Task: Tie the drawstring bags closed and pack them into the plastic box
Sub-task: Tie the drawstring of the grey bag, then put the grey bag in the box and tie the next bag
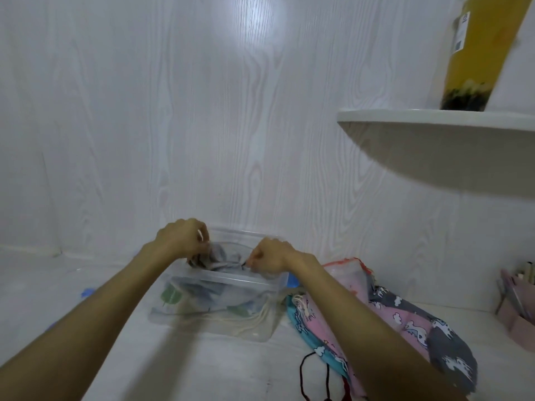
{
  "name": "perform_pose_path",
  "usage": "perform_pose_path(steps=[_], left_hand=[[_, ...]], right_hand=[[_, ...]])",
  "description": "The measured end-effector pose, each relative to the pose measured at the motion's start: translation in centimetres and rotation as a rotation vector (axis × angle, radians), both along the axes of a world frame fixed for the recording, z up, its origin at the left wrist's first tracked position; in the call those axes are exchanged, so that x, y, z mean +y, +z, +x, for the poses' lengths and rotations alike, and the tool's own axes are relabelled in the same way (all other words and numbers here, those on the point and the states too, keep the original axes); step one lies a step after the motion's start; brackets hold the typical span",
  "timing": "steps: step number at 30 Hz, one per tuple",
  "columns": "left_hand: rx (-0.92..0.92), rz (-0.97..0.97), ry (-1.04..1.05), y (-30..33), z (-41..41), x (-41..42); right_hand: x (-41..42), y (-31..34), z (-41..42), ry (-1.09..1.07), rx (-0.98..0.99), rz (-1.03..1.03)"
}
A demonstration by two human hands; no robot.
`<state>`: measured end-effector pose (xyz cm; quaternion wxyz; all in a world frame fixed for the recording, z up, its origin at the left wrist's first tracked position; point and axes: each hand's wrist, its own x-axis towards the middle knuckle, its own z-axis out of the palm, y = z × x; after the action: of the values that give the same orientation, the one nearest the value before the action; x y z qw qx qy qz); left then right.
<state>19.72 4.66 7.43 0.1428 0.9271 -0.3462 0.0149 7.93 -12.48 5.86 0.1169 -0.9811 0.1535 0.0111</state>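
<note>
Head view: a clear rectangular plastic box (214, 308) is seen on the white surface (202, 369), against the wall. A grey fabric drawstring bag (215, 260) is held over the box's open top, its gathered mouth stretched left to right between the two grips. The left hand (182, 237) is curled on the bag's left end; the right hand (267, 254) is pinched on a dark cord at the right end. Both are equally near; the bag lies directly between them, above the bags already packed. A pile of printed unicorn-pattern drawstring bags (376, 322) lies just right of the box, nearer the right hand. Tightening is judged to call for an outward pull along this left-right axis.
</note>
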Motion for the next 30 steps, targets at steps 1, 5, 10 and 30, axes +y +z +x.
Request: perform_pose_path(steps=[1, 5, 10, 30], left_hand=[[0.057, 0.161, -0.004, -0.1, 0.2, -0.3], [0.085, 0.41, 0.07, 0.4, 0.3, -1.1], [-0.153, 0.148, -0.028, 4.3, -3.2, -2.3], [-0.298, 0.377, -0.339, -4.5, -14.2, -19.1]], right_hand=[[0.1, 0.0, 0.0, 0.022, -0.003, 0.017], [-0.5, 1.7, -1.7, 0.047, -0.16, 0.15], [-3.5, 4.4, -6.9, 0.003, -0.29, 0.228], [-12.1, -5.2, -13.9, -0.233, -0.185, -0.308]])
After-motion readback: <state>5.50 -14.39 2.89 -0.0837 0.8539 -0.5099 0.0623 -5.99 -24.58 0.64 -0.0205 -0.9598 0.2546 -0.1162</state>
